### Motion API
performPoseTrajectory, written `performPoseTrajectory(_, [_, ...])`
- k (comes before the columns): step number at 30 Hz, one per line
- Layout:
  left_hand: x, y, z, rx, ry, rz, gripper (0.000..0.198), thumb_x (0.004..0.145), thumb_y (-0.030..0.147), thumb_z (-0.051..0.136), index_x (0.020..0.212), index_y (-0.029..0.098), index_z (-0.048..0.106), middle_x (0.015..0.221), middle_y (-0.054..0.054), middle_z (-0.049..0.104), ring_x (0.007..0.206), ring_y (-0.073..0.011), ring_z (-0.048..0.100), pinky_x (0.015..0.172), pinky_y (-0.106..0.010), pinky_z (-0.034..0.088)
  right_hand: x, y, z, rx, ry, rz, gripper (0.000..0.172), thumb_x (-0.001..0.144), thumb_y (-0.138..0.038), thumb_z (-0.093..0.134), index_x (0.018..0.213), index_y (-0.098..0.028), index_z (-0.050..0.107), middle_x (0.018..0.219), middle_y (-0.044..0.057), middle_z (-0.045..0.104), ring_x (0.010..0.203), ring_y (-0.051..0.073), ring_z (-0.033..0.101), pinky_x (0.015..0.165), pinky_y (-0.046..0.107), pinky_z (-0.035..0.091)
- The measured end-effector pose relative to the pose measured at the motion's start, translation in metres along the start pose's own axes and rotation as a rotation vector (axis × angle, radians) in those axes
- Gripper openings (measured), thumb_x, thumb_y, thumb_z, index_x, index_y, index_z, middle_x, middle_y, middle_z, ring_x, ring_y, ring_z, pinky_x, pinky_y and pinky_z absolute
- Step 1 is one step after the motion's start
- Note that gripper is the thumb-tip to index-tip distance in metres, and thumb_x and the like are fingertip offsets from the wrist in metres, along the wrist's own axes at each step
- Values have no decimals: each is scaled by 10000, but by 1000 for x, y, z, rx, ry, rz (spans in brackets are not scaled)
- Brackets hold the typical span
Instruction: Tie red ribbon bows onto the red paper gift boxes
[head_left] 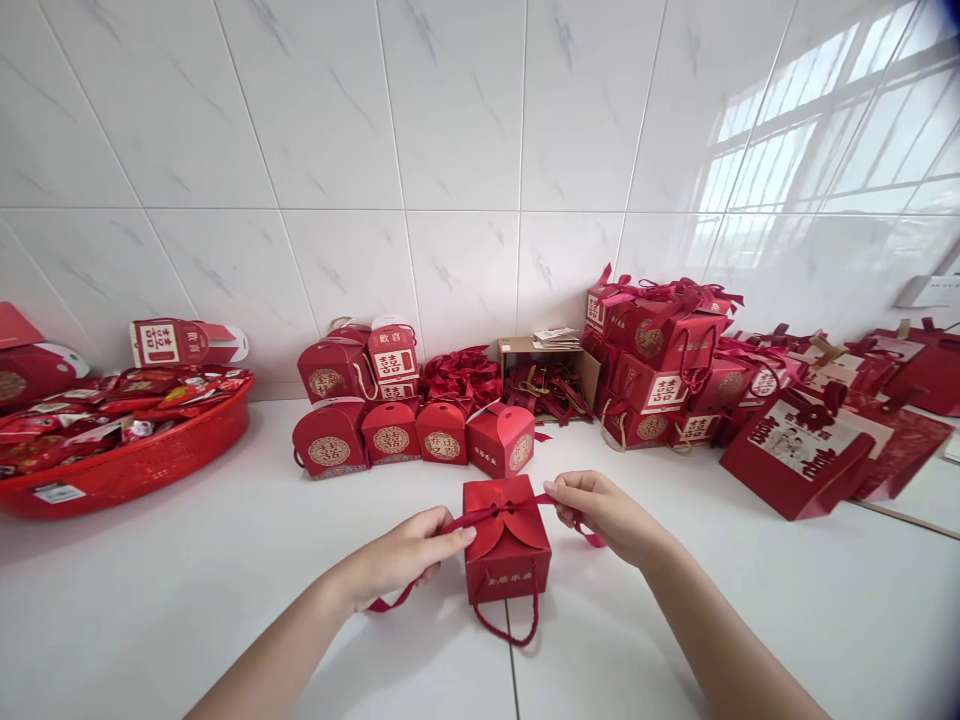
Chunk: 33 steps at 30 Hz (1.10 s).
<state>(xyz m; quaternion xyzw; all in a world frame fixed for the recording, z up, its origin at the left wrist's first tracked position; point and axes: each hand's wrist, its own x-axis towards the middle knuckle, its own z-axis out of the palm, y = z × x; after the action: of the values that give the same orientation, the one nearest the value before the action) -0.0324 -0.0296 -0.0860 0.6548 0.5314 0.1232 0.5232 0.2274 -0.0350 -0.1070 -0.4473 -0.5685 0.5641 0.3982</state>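
Observation:
A red gift box point(508, 548) stands upright on the white table in front of me, its petal-like top flaps folded together. Dark red ribbon point(480, 516) crosses the top and passes through the holes in the flaps. One end is pinched in my left hand point(409, 550), whose thumb lies at the box's left top edge; the tail hangs below. On the right side, my right hand point(600, 505) pinches the other end, with a loose tail curling under the fingers. A twisted cord handle point(517, 640) droops from the box's front onto the table.
Several red boxes point(390, 430) stand behind, near a heap of ribbon point(461, 378) and a cardboard box point(592, 365) of cords. Ribboned boxes point(660, 340) are stacked at right, beside red bags point(787, 450). A red basket point(187, 440) full of packets sits at left, along the tiled wall.

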Motion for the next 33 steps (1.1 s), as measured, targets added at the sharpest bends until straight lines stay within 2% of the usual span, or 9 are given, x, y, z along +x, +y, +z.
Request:
performPoseTrajectory(3, [5,1,-4,142,260,135,360,752,582,537,827,232,502,870,-9,565,797,-185,523,714,-292,417,-2,-1,0,199,-32,-30,344,770,-472,616,648,-159,545,620,-14,489,594,101,426,594,242,324])
performPoseTrajectory(5, [8,10,-2,201,444,312,289,769,500,561,896,243,527,998,-26,587,944,-217,534,830,-329,415,-3,-2,1,289,-55,-55,295,769,-432,635,687,-152,591,641,-3,518,614,107,452,625,247,351])
performPoseTrajectory(6, [9,16,1,220,471,408,246,777,449,569,915,247,540,1024,-25,595,981,-219,534,868,-333,407,-3,-2,2,322,-62,-67,273,769,-412,642,703,-149,610,647,1,532,619,107,461,632,246,358])
performPoseTrajectory(8, [11,30,10,252,397,547,175,778,357,581,918,252,566,1014,-14,620,978,-208,553,879,-320,415,-3,-4,3,369,-67,-86,245,774,-384,647,711,-147,632,645,6,548,619,105,472,640,244,367])
performPoseTrajectory(12, [17,50,30,269,306,599,181,748,264,600,928,251,583,951,-3,659,859,-191,602,763,-291,462,-4,-6,7,421,-50,-120,234,767,-377,654,702,-153,643,646,1,545,617,105,483,645,250,386])
performPoseTrajectory(16, [30,50,38,257,401,640,42,778,230,535,801,223,570,788,-1,664,721,-167,605,677,-273,457,-6,-8,7,411,-23,-115,270,741,-408,675,658,-155,630,633,-2,557,588,101,500,630,256,400])
performPoseTrajectory(19, [36,47,36,302,519,636,80,791,233,503,867,231,530,639,34,606,582,-142,552,621,-269,429,-6,-6,8,327,14,-75,271,713,-415,706,680,-153,642,627,-7,572,556,89,496,614,251,410])
performPoseTrajectory(28, [35,44,35,497,691,640,282,808,313,478,1070,252,394,715,28,602,657,-177,587,663,-296,408,5,0,29,11,124,-166,469,756,-442,648,1146,-183,607,687,-9,564,715,154,571,741,317,456])
performPoseTrajectory(33, [32,43,35,502,712,626,252,787,293,467,1012,245,363,633,54,464,569,-157,513,587,-272,368,5,-8,39,-111,79,-291,311,834,-432,550,975,-185,675,696,0,574,685,135,516,709,285,444])
